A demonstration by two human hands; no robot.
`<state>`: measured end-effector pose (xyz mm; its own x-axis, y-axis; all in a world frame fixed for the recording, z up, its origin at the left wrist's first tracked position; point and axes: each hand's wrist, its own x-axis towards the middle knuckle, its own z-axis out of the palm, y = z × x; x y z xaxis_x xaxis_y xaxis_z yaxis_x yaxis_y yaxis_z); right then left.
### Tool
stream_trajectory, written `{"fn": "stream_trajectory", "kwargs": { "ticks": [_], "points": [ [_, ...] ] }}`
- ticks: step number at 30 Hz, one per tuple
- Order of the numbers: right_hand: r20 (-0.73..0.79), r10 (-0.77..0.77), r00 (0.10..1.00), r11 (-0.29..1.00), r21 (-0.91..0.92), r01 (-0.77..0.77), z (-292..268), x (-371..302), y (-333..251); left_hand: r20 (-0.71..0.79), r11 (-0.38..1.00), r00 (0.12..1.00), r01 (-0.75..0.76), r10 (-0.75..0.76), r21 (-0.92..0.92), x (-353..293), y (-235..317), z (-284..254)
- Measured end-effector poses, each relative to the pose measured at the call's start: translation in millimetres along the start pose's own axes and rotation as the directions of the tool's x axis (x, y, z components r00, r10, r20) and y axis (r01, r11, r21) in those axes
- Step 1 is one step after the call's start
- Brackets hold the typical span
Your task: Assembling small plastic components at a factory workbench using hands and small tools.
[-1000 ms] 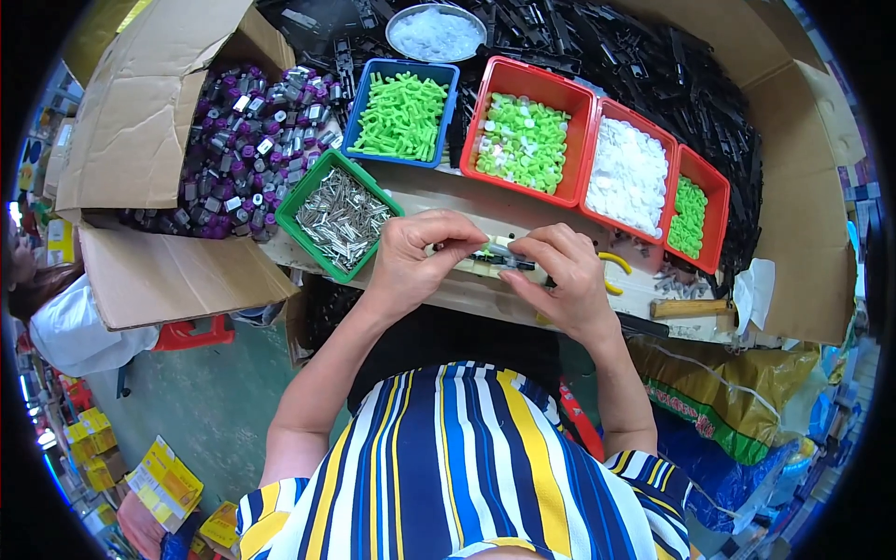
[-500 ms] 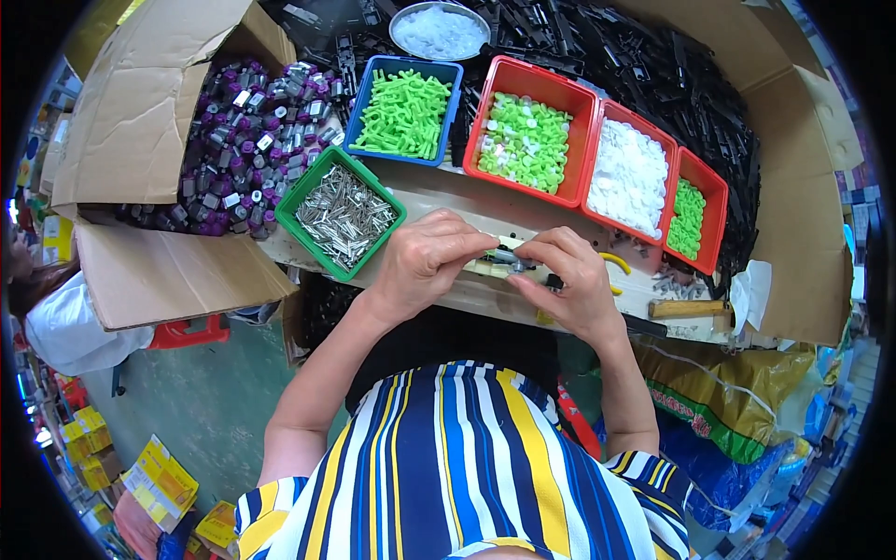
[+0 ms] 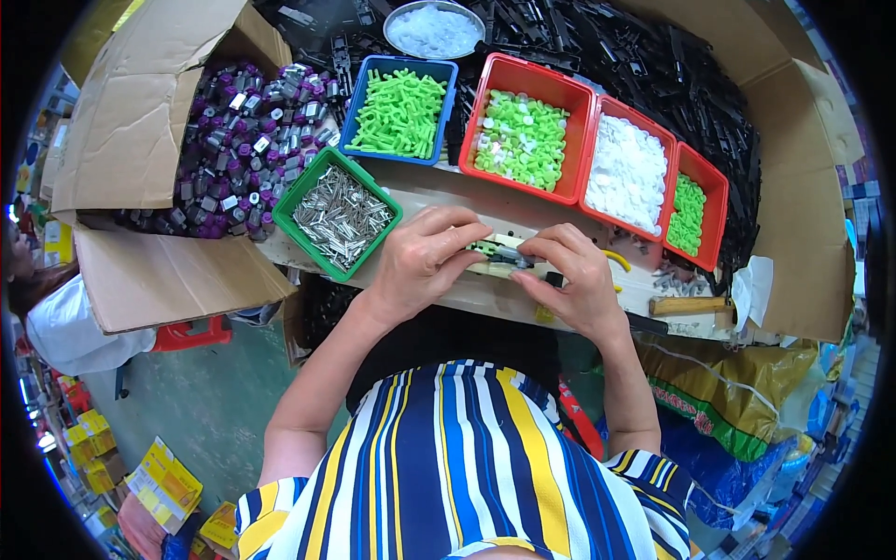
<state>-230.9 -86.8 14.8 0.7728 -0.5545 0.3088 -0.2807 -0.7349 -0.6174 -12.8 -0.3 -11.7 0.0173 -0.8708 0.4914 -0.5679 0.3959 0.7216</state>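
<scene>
My left hand [image 3: 425, 254] is closed in a pinch at the left end of a small toy-like assembly [image 3: 505, 255] with bright green, black and grey parts. At its right end, my right hand [image 3: 571, 280] pinches the grey part between thumb and fingers. The assembly is over a pale block [image 3: 495, 269] at the table's near edge; whether it rests on it is hard to tell. Left of my left hand stands a green bin [image 3: 307, 245] of thin metal pins [image 3: 341, 217]. Just right of my right hand lies a yellow curved handle [image 3: 617, 260], the rest hidden.
A blue bin [image 3: 388, 160] holds green sticks; red bins [image 3: 523, 188] hold green and white pieces. Black plastic parts [image 3: 691, 103] heap behind. A cardboard box [image 3: 126, 131] of purple-grey pieces stands left. A wooden handle [image 3: 689, 305] lies right. Another person [image 3: 79, 317] sits far left.
My left fingers have shifted slightly left along the assembly, and more of its bright green part shows. My right hand keeps nearly the same pinch.
</scene>
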Motion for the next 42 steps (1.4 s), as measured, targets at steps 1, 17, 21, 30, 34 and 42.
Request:
{"fn": "stream_trajectory", "kwargs": {
  "ticks": [1,17,21,30,34,42],
  "points": [
    [-0.001,0.010,1.000,1.000,-0.017,-0.010,-1,-2,3,-0.008,0.997,1.000,-0.015,0.016,0.073,-2,0,-1],
    [0.123,0.060,0.991,0.994,-0.102,-0.047,-2,-5,11,0.112,0.855,0.961,-0.277,0.253,0.439,-46,-15,29],
    [0.137,0.059,0.989,0.996,-0.068,-0.050,2,-4,13,0.112,0.854,0.958,-0.287,0.265,0.434,-47,-17,28],
    [0.060,0.044,0.997,0.992,-0.123,-0.036,7,-11,16,0.118,0.873,0.947,-0.321,0.299,0.366,-45,-19,34],
    [0.038,0.048,0.998,0.997,-0.062,-0.045,13,-6,16,0.111,0.853,0.952,-0.306,0.286,0.422,-49,-21,29],
    [-0.030,0.130,0.991,0.992,-0.007,-0.130,14,-18,18,0.113,0.858,0.955,-0.297,0.275,0.419,-46,-20,31]
  ]
}}
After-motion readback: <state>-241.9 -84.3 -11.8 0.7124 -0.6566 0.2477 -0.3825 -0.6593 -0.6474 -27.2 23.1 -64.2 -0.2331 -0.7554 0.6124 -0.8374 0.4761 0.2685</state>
